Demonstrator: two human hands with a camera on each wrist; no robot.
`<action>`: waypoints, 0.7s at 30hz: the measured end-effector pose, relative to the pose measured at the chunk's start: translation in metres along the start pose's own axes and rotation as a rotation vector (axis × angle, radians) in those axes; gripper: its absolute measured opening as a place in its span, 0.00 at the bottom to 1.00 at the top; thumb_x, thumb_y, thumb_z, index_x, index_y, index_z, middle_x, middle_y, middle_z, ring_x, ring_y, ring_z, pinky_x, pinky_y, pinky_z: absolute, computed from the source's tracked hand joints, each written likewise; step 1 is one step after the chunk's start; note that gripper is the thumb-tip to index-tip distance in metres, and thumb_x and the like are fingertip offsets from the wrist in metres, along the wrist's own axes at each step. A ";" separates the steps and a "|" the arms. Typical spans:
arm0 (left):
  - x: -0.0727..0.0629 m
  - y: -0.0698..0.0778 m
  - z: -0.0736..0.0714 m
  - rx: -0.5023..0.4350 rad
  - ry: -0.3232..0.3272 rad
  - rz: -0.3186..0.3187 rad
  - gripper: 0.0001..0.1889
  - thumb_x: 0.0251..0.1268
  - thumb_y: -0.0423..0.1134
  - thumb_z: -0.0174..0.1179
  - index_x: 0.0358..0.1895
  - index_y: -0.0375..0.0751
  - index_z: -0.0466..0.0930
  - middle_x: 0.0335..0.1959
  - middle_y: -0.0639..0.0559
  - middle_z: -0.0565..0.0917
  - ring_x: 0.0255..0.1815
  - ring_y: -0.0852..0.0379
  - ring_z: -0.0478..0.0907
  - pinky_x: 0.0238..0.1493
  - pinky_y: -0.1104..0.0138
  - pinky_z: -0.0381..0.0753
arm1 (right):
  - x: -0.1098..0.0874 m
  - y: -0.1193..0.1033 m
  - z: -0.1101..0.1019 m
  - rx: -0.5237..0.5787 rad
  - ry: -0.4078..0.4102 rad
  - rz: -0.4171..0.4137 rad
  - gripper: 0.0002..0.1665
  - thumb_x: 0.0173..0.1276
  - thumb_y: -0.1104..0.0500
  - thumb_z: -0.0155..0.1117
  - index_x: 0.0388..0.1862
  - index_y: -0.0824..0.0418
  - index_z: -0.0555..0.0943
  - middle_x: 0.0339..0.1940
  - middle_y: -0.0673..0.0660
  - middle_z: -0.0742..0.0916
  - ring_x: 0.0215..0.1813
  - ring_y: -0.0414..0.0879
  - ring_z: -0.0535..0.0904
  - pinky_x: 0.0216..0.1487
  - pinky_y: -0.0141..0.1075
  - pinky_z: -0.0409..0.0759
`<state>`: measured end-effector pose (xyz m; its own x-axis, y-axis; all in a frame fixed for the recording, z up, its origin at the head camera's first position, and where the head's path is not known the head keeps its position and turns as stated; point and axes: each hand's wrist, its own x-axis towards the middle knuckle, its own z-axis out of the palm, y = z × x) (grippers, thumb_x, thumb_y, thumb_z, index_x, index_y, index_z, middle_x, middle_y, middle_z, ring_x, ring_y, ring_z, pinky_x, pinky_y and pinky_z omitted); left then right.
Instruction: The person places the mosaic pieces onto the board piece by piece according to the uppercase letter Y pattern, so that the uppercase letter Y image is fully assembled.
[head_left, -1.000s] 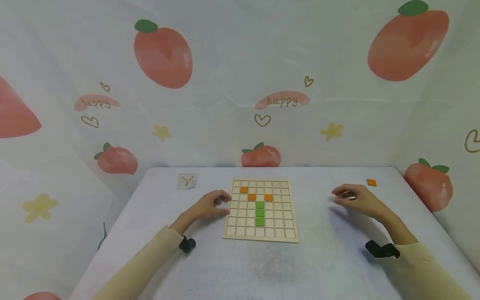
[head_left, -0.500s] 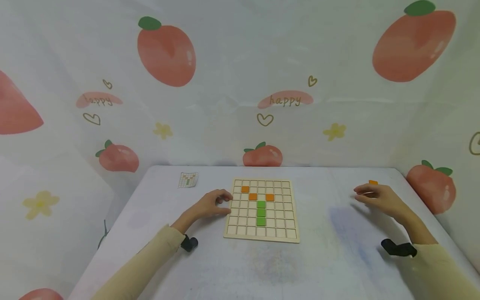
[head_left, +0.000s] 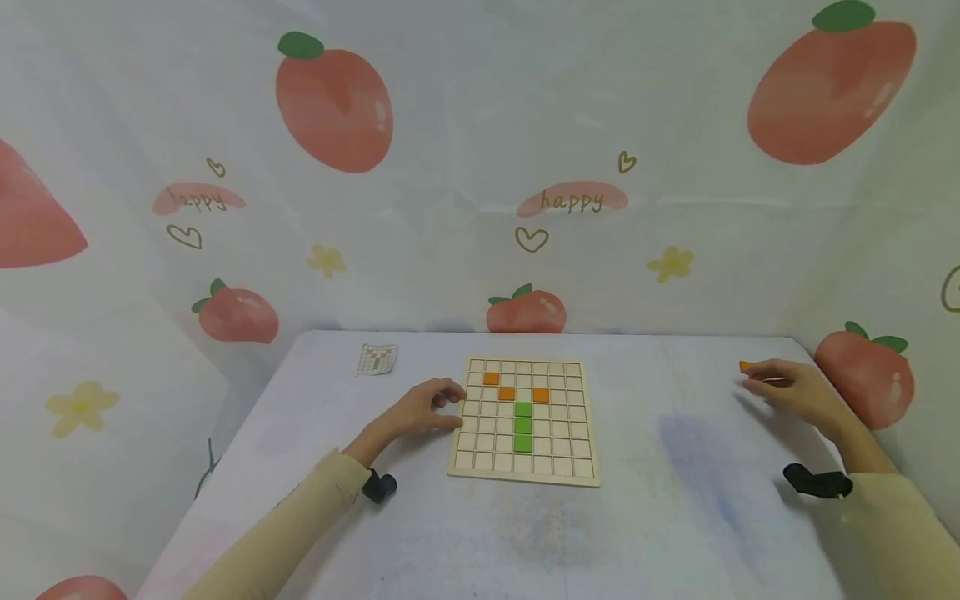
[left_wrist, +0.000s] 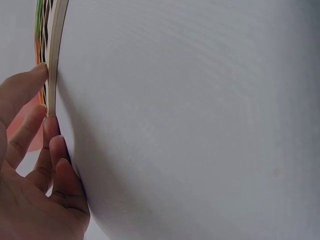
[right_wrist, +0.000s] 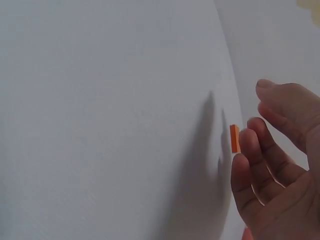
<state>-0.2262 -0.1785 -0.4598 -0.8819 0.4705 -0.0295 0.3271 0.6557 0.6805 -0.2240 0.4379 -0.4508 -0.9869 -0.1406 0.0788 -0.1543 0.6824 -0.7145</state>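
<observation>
A square wooden grid board (head_left: 562,412) lies flat on the table, bearing three orange tiles (head_left: 507,393) and three green tiles (head_left: 522,425) in its cells. My left hand (head_left: 417,408) touches the board's left edge with the thumb and fingertips, thumb and forefinger spread apart; the left wrist view has these fingers (left_wrist: 21,142) against the rim. Far to the right, a loose orange tile (head_left: 745,367) lies on the table, partly covered by my right hand (head_left: 802,396). In the right wrist view the tile (right_wrist: 234,139) sits just beyond the fingertips, and nothing is held.
A small printed card (head_left: 377,360) with a coloured grid pattern lies at the table's back left. Behind the white table (head_left: 637,533) hangs a fruit-patterned cloth (head_left: 450,167). Black wrist cameras are strapped at both sleeves.
My right hand has moved right, over to the loose orange tile, and now hides part of it. The left hand stays at the board's edge. The head view has shifted slightly.
</observation>
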 end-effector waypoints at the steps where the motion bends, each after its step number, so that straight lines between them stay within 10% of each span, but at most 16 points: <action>1: 0.000 0.000 0.000 0.001 0.000 -0.001 0.21 0.60 0.38 0.74 0.55 0.40 0.81 0.48 0.52 0.80 0.51 0.50 0.76 0.57 0.54 0.75 | 0.001 0.001 -0.001 0.001 0.002 0.010 0.25 0.72 0.55 0.70 0.56 0.74 0.80 0.49 0.47 0.86 0.42 0.23 0.75 0.35 0.32 0.81; 12: -0.001 0.002 -0.001 -0.004 -0.004 0.003 0.20 0.61 0.37 0.74 0.55 0.39 0.80 0.48 0.50 0.81 0.50 0.49 0.76 0.57 0.55 0.75 | 0.016 0.007 -0.016 -0.057 -0.013 0.053 0.30 0.71 0.53 0.71 0.59 0.76 0.78 0.54 0.74 0.80 0.41 0.22 0.71 0.37 0.24 0.77; 21: 0.000 -0.001 0.000 0.000 -0.008 0.018 0.21 0.61 0.37 0.74 0.56 0.39 0.80 0.49 0.50 0.81 0.51 0.49 0.76 0.57 0.55 0.75 | 0.029 0.025 -0.015 -0.091 -0.060 0.102 0.38 0.68 0.48 0.74 0.63 0.75 0.74 0.59 0.75 0.77 0.55 0.63 0.72 0.38 0.22 0.73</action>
<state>-0.2267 -0.1794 -0.4602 -0.8733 0.4867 -0.0229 0.3428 0.6471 0.6810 -0.2576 0.4616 -0.4555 -0.9935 -0.1084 -0.0349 -0.0597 0.7570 -0.6507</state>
